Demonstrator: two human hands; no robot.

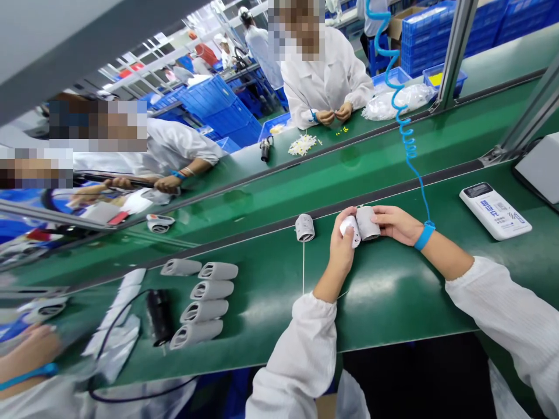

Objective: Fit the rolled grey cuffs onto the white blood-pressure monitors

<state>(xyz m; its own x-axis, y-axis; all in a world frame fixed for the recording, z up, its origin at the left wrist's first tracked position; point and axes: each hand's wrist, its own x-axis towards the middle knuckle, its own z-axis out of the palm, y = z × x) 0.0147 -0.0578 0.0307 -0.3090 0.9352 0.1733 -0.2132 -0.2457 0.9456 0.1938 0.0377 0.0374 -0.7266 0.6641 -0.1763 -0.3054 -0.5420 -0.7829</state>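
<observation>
My left hand (340,243) is closed round a small white rounded piece (351,228) with dark spots or holes on its face. The fingers of my right hand (395,223) grip a light grey hollow shell (368,223), held right beside the white piece. The two parts appear to touch, though the contact is partly covered by my fingers. A blue wrist strap (424,235) circles my right wrist. Left of my hands stands another grey shell (304,228), open at its lower end, with a thin white cord (303,267) running down from it.
Several grey shells (201,311) lie in a group on the green bench (257,314), beside a black electric screwdriver (159,317). A white box-shaped device (495,210) lies to the right. The coiled blue cord (404,128) hangs above. Co-workers sit across and at left.
</observation>
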